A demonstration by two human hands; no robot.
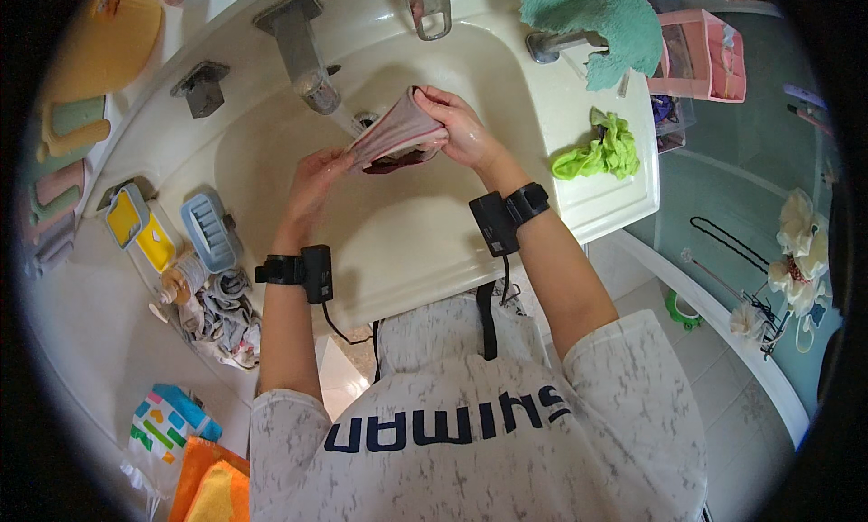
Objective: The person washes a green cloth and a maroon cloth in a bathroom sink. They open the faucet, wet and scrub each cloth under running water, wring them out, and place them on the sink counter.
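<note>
A wet grey-pink fabric garment (397, 130) with dark red edging is stretched between my two hands over a cream washbasin (407, 237). My left hand (315, 183) pinches its lower left end. At its upper right, my right hand (464, 125) grips the cloth, and the opening between them sags to show a dark inside. Water (347, 120) runs from the metal tap spout (298, 54) just behind the garment, close to the drain (366, 119). Wet skin glistens on my right hand. What kind of garment it is, I cannot tell.
Crumpled lime-green cloth (603, 149) lies on the right ledge, below a teal towel (590, 20) draped over a tap handle. A pink organizer (719, 60) stands beyond. On the left are a blue soap dish (210, 230), a yellow container (157, 244) and bunched grey cloths (227, 312).
</note>
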